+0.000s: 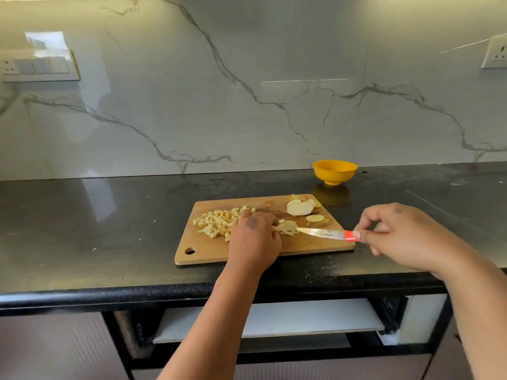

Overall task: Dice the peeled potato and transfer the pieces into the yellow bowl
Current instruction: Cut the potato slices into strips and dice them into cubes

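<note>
- Switch panel (38, 65) on the wall, far left; no readable writing on it.
- Cutting board (247, 250) lies on the black counter (82, 229), near its front edge, hanging hole at the board's front-left corner.
- Diced potato pile (216, 222) sits on the board's left half, loose and spread toward the left edge. Risk: sweeping carelessly will likely push cubes off onto the counter.
- Your left hand (253, 237) is at mid-board, fingers curled down, tips pressing the cut strips (286, 228). Can't tell exactly how the tips sit, knuckles hide them.
- Knife (321, 233): tip is touching the strips, just beside your left fingertips. Risk: a slip of the blade leftward would probably catch those fingers; keep them tucked.
- Your right hand (403, 237) only pinches the red handle between thumb and forefinger, other fingers loosely spread off it. Weak hold, so the blade could twist or skid on wet potato.
- Uncut slices (300, 208) are stacked at the board's back-right corner, more by the right edge; dicing looks roughly half done.
- Yellow bowl (334, 171) stands at the counter's back edge, well apart from the board; contents not visible. Risk: carrying pieces across that gap may drop some.
- Wall socket (496, 54) far right; no brands or legible text anywhere.
</note>
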A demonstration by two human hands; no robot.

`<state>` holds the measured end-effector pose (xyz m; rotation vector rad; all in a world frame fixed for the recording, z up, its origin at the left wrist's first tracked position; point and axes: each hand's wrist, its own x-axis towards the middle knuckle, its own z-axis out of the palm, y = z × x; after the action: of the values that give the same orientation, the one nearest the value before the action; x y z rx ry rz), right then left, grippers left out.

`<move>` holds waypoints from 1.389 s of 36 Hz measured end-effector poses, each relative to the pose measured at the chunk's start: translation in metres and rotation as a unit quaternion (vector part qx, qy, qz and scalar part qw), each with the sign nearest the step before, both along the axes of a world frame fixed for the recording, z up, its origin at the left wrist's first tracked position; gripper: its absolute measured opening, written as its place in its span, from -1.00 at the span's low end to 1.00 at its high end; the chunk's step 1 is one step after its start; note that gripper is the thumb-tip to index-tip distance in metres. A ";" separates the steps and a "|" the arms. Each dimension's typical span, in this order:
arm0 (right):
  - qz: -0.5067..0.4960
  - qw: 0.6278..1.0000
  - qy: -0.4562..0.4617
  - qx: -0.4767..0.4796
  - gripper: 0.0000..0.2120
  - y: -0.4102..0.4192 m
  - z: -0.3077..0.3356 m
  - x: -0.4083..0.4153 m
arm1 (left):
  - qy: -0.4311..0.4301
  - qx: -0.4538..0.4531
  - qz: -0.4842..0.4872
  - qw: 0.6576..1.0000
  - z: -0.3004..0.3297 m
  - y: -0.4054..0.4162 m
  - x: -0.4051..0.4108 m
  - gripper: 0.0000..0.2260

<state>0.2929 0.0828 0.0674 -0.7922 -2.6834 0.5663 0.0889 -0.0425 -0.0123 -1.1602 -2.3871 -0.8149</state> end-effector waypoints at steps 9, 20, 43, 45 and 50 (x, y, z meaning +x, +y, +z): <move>0.000 0.986 0.165 0.035 -0.90 -0.006 -0.044 -0.047 | -0.009 0.127 -0.052 0.991 0.004 0.000 -0.003 -0.75; 0.026 0.931 0.344 -0.120 -0.90 0.000 -0.077 -0.063 | -0.032 -0.300 -0.119 0.946 0.035 0.031 -0.006 -0.59; 0.010 0.899 0.350 -0.265 -0.91 0.009 -0.076 -0.064 | 0.117 -0.326 0.000 0.938 0.045 0.008 -0.057 -0.71; 0.008 0.898 0.351 -0.265 -0.91 0.009 -0.077 -0.064 | 0.054 -0.279 -0.015 0.959 0.051 0.003 -0.064 -0.76; -0.002 0.893 0.354 -0.278 -0.91 0.009 -0.076 -0.065 | 0.011 -0.147 -0.001 0.989 0.062 -0.004 -0.068 -0.83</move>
<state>0.2283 0.0913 -0.0089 -0.5548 -1.8502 1.3539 0.0210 -0.0463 0.0500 -1.2720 -2.5481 -0.4563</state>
